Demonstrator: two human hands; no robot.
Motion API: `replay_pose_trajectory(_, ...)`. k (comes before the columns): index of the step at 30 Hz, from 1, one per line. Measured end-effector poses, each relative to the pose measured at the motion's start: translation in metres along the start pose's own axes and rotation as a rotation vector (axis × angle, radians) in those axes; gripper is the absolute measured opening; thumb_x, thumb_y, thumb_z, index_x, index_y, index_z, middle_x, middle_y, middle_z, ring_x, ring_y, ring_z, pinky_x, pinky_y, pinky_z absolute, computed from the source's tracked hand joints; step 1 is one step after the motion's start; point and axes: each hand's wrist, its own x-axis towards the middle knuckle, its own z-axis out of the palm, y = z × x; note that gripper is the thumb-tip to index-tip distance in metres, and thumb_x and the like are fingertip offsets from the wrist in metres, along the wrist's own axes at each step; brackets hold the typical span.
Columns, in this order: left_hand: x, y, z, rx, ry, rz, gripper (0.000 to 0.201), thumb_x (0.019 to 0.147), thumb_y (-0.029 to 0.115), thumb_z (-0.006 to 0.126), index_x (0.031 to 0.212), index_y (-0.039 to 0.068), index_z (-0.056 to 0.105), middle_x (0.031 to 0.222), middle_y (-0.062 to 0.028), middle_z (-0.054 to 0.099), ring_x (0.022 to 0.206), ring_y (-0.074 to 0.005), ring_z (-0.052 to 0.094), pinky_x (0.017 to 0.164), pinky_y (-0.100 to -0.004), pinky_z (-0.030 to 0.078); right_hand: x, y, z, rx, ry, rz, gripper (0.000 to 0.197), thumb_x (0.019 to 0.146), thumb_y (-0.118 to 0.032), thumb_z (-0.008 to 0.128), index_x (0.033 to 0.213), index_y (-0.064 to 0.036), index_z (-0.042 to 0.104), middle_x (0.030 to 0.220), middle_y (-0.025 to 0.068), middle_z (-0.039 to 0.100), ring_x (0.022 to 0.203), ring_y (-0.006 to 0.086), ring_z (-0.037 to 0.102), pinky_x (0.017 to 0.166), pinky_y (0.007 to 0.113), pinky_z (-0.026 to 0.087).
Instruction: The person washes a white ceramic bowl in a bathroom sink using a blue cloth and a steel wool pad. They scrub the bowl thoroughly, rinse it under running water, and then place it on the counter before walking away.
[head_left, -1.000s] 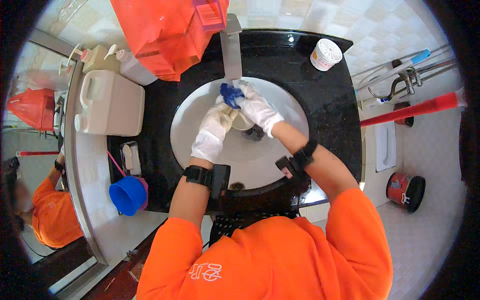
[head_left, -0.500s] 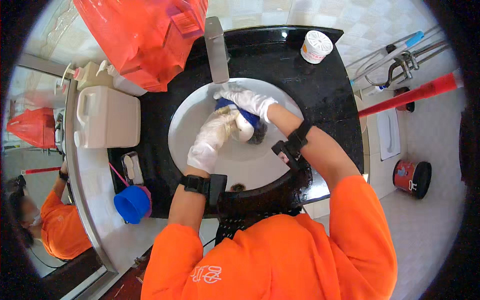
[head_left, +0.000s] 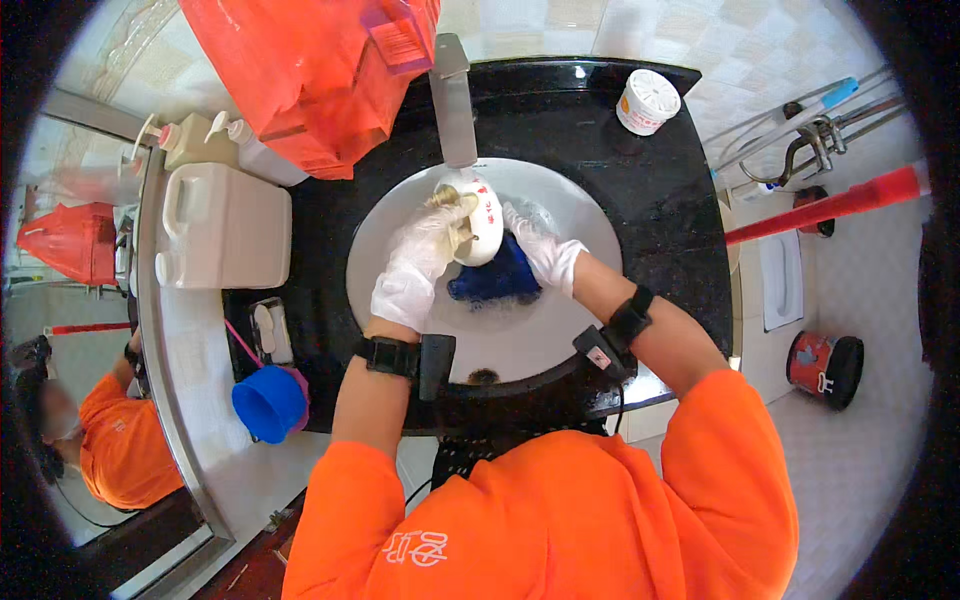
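Note:
My left hand [head_left: 425, 245], in a whitish glove, grips a white rounded container [head_left: 484, 225] with red print, tilted just below the faucet [head_left: 455, 110] in the sink [head_left: 375, 280]. Close to its right side is my gloved right hand [head_left: 540, 248], its fingers pointing up toward the container. A wet dark blue cloth [head_left: 495, 275] hangs from under the right palm, below the container, and the hand seems closed on its upper part. The right thumb and that grip are partly hidden. Whether water is running from the faucet is hard to make out.
A red plastic bag [head_left: 320, 90] hangs beside the faucet. Large jugs [head_left: 235, 235], a soap dish [head_left: 270, 332] and a blue scoop [head_left: 268, 405] stand left. A white tub [head_left: 648, 102] sits on the black counter [head_left: 660, 220]; a red pole [head_left: 830, 208] juts in at right.
The white container has been raised toward the faucet in my left hand. My right hand has drawn back to the right and lower, and the blue cloth has come off the container.

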Motion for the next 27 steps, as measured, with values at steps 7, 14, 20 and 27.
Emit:
replay_pose_trajectory(7, 0.026, -0.011, -0.026, -0.024, -0.088, -0.04, 0.037, 0.089, 0.017, 0.064, 0.123, 0.006, 0.052, 0.109, -0.0083, 0.063, 0.097, -0.0219, 0.064, 0.083, -0.0388, 0.053, -0.037, -0.025, -0.008, -0.965, 0.078, -0.091, 0.061, 0.096, -0.053, 0.04, 0.126, -0.0021, 0.053, 0.121, 0.0131, 0.06, 0.112, 0.0254, 0.056, 0.1, 0.032, 0.04)
replay_pose_trajectory(14, 0.026, -0.015, -0.019, -0.061, -0.055, -0.033, 0.033, 0.089, 0.018, 0.065, 0.118, 0.006, 0.057, 0.11, -0.0065, 0.064, 0.098, -0.0201, 0.064, 0.084, -0.0379, 0.054, -0.04, -0.031, 0.009, -1.655, 0.271, 0.018, 0.057, 0.09, -0.049, 0.047, 0.103, 0.0042, 0.063, 0.105, 0.0231, 0.064, 0.102, 0.0373, 0.059, 0.09, 0.041, 0.043)
replay_pose_trajectory(20, 0.014, -0.011, -0.022, 0.34, -0.011, -0.005, 0.04, 0.081, 0.009, 0.071, 0.118, 0.003, 0.057, 0.106, -0.0082, 0.065, 0.092, -0.0199, 0.065, 0.079, -0.0347, 0.054, -0.042, -0.038, 0.026, -1.775, 0.375, -0.181, 0.05, 0.092, -0.04, 0.045, 0.093, 0.0072, 0.061, 0.093, 0.027, 0.063, 0.094, 0.041, 0.06, 0.084, 0.045, 0.045)
replay_pose_trajectory(27, -0.017, -0.026, -0.018, 1.272, 0.061, 0.385, 0.038, 0.076, 0.014, 0.071, 0.111, 0.002, 0.062, 0.097, -0.0119, 0.068, 0.086, -0.0254, 0.066, 0.078, -0.0368, 0.051, -0.013, -0.058, 0.047, -1.431, 0.332, -0.185, 0.062, 0.092, -0.058, 0.037, 0.105, -0.0027, 0.062, 0.09, 0.0194, 0.067, 0.087, 0.031, 0.066, 0.069, 0.044, 0.053)
